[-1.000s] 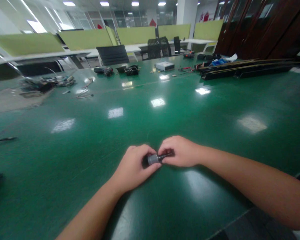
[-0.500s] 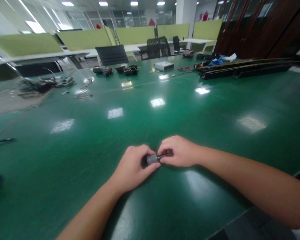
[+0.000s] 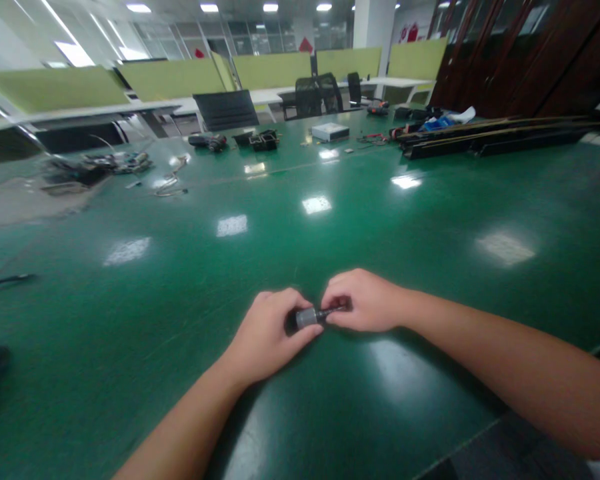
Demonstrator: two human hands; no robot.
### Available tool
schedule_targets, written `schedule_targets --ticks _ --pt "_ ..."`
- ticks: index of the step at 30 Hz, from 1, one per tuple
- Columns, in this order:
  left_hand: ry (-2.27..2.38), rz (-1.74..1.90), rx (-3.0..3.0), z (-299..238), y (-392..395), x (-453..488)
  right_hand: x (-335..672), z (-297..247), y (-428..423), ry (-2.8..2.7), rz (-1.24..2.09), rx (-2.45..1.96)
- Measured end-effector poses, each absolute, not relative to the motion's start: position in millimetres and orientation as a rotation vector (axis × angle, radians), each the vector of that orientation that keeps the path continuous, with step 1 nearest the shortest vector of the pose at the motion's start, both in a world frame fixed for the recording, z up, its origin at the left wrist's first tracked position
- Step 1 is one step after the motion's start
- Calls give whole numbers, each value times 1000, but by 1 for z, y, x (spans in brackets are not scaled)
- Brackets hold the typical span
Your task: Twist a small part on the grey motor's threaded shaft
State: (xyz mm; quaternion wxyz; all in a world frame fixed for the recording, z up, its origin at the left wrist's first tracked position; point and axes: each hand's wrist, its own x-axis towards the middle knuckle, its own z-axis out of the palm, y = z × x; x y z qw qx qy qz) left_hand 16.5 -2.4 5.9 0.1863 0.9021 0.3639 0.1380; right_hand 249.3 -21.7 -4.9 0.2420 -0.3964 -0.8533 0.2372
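Observation:
My left hand (image 3: 265, 337) is closed around a small grey metal cylinder (image 3: 306, 317) and rests on the green table (image 3: 180, 280). A thin dark shaft (image 3: 330, 311) sticks out of the cylinder to the right. My right hand (image 3: 365, 301) pinches that shaft with curled fingers. Both hands meet near the table's front edge, and most of the part is hidden under the fingers.
Long black rails (image 3: 490, 137) lie at the far right. A white box (image 3: 330, 131), a black tray (image 3: 263, 139) and a dark tool (image 3: 207, 141) sit at the back. Cables and parts (image 3: 100, 165) clutter the far left. A dark cable (image 3: 5, 281) lies at the left edge.
Nothing but a slight shift of the view; both hands stay on the small part in the same place.

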Motion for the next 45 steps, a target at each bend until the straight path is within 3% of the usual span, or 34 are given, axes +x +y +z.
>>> schedule_targets --ticks 31,45 --pt "1020 418 2527 3 -6 9 287 8 -16 -2374 859 -1307" --pt "1013 419 2519 3 -5 12 282 7 -17 -2350 867 -1188"
